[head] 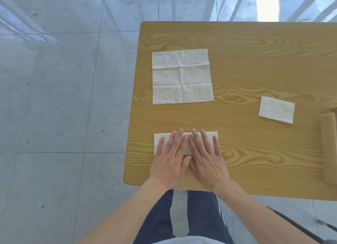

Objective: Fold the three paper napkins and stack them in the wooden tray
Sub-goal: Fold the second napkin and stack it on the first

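Pressing palms-down, the left hand (pixel 168 158) and right hand (pixel 204 158) lie flat, fingers spread, on a folded napkin strip (pixel 212 135). Thumbs touch. Neither grasps anything.

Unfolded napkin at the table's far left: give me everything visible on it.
The unfolded napkin is a white, embossed paper sheet lying fully open and flat on the wooden table. Crease lines split it into six panels, two columns by three rows. Its edges run roughly parallel to the table's. Nothing touches it; both hands are nearer the person, on another napkin.
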A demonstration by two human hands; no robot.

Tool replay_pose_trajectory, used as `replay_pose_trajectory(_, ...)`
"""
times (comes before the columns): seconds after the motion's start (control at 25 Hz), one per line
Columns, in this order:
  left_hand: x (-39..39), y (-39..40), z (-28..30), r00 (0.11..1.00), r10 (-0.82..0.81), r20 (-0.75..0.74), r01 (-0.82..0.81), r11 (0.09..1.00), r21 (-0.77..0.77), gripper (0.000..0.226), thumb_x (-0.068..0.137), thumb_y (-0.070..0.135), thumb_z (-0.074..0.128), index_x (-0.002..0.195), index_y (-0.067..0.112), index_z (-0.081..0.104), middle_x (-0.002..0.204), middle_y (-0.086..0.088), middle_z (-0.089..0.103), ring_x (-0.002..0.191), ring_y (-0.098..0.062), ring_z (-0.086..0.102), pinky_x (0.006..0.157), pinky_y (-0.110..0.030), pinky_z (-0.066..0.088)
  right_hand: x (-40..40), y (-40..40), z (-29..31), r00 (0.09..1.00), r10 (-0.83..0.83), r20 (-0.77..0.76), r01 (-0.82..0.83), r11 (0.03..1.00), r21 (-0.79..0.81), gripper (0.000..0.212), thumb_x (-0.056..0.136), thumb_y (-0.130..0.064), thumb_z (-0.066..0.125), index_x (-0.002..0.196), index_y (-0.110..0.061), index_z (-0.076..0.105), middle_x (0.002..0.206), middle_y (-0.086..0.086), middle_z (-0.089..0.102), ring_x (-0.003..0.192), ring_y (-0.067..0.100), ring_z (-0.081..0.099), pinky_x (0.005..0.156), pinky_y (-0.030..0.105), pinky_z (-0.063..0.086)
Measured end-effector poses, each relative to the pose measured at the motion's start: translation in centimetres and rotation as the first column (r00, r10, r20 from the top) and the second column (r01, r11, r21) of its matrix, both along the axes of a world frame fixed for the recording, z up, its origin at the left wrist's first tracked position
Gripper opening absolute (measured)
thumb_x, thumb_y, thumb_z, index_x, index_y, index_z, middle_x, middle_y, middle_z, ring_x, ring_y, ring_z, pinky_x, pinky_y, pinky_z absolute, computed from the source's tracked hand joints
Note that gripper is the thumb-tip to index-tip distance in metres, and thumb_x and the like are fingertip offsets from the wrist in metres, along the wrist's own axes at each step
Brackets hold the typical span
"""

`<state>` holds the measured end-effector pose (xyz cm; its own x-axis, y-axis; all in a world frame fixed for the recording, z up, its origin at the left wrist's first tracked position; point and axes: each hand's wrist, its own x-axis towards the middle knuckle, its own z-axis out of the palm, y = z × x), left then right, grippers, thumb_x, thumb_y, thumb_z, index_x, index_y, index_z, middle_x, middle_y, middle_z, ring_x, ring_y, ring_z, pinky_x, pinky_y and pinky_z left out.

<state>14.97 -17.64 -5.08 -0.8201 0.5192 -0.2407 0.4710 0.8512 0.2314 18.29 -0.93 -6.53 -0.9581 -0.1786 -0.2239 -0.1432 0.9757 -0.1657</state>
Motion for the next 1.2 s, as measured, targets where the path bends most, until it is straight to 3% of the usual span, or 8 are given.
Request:
replay_pose_trajectory(0.16, -0.1, -1.1, -1.6, 0.999, -0.025, 0.036, 0.030, 0.992, -0.123, 0.070, 0.101, 0.057, 0.002, 0.157, 0.016, -0.004, 0.166, -0.003, -0.013, 0.152, -0.021, -0.012, 0.124, -0.051, 0.003, 0.0, 0.6, -0.6, 0.999, -0.021, 0.032, 0.021, 1.000, 0.008, 0.072, 0.101, -0.059, 0.016, 0.158, -0.017, 0.009, 0.168, 0.001, 0.005, 0.154, 0.026, 0.001, 0.122, 0.054, 0.008)
replay_pose_trajectory(0.36, -0.6, -5.7, -1.5, 0.997, 0.075, 0.035, -0.068, 0.984, -0.162, 0.070, 0.103, 0.055, 0.010, 0.158, 0.013, 0.001, 0.167, -0.006, -0.004, 0.154, -0.023, -0.003, 0.121, -0.050, 0.004, 1.0, 3.0, -1.1, 0.970, -0.241, 0.022, 0.241, 0.970, 0.003, 0.071, 0.100, -0.059, 0.017, 0.159, -0.021, 0.006, 0.168, -0.003, 0.005, 0.154, 0.023, 0.001, 0.123, 0.054, 0.002)
replay_pose_trajectory(0.48, -0.9, -6.8, -1.1, 0.997, 0.058, 0.045, -0.052, 0.990, -0.130, 0.071, 0.102, 0.056, 0.007, 0.158, 0.012, 0.004, 0.167, -0.005, 0.000, 0.154, -0.023, 0.002, 0.121, -0.051, 0.006, 1.2, 4.5, -1.0, 0.969, -0.244, 0.042, 0.243, 0.970, 0.021, 0.070, 0.100, -0.060, 0.012, 0.159, -0.022, 0.002, 0.168, -0.004, 0.003, 0.154, 0.022, -0.001, 0.123, 0.055, 0.003)
replay_pose_trajectory(0.68, -2.1, -5.3, 0.3, 0.972, 0.231, -0.037, -0.229, 0.972, 0.046, 0.066, 0.099, 0.046, 0.043, 0.154, 0.013, 0.027, 0.148, -0.003, 0.045, 0.133, -0.024, 0.040, 0.108, -0.042, 0.028, 1.3, 5.5, -0.7, 0.949, -0.315, 0.008, 0.315, 0.948, -0.039, 0.074, 0.099, -0.061, 0.011, 0.158, -0.018, -0.002, 0.168, 0.000, -0.002, 0.154, 0.023, -0.007, 0.123, 0.050, -0.009)
replay_pose_trajectory(0.8, -3.9, -4.4, 1.1, 0.963, 0.270, -0.017, -0.269, 0.963, 0.028, 0.064, 0.086, 0.037, 0.063, 0.144, 0.018, 0.044, 0.125, -0.001, 0.055, 0.116, -0.026, 0.048, 0.097, -0.043, 0.039, 1.9, 8.0, -0.8, 0.924, -0.382, -0.003, 0.382, 0.923, -0.044, 0.072, 0.100, -0.059, 0.009, 0.158, -0.019, 0.000, 0.168, 0.000, 0.000, 0.154, 0.021, -0.008, 0.123, 0.054, -0.004)
replay_pose_trajectory(0.92, -5.4, -3.8, 1.5, 0.949, 0.302, 0.089, -0.299, 0.953, -0.046, 0.048, 0.080, 0.042, 0.061, 0.125, 0.028, 0.051, 0.112, 0.005, 0.053, 0.106, -0.021, 0.043, 0.092, -0.037, 0.038, 2.1, 10.0, -0.9, 0.909, -0.418, 0.002, 0.418, 0.909, -0.007, 0.072, 0.099, -0.058, 0.009, 0.159, -0.018, 0.007, 0.168, -0.001, 0.005, 0.154, 0.020, -0.005, 0.122, 0.059, 0.003)
replay_pose_trajectory(1.04, -6.3, -3.2, 1.8, 0.922, 0.352, 0.162, -0.335, 0.934, -0.121, 0.026, 0.078, 0.040, 0.059, 0.098, 0.029, 0.047, 0.103, 0.006, 0.046, 0.097, -0.018, 0.034, 0.085, -0.032, 0.033, 2.0, 10.3, -1.1, 0.909, -0.416, -0.009, 0.416, 0.909, 0.027, 0.072, 0.098, -0.058, 0.011, 0.158, -0.019, 0.010, 0.168, -0.003, 0.006, 0.154, 0.020, -0.003, 0.122, 0.058, 0.002)
replay_pose_trajectory(1.2, -6.3, -2.4, 2.3, 0.926, 0.320, 0.200, -0.305, 0.947, -0.103, 0.020, 0.081, 0.030, 0.059, 0.090, 0.025, 0.042, 0.098, 0.005, 0.043, 0.090, -0.018, 0.039, 0.075, -0.028, 0.036, 2.1, 10.3, -1.4, 0.908, -0.418, -0.026, 0.419, 0.908, 0.024, 0.070, 0.099, -0.057, 0.015, 0.159, -0.021, 0.008, 0.167, -0.004, 0.006, 0.154, 0.019, -0.004, 0.122, 0.057, 0.002)
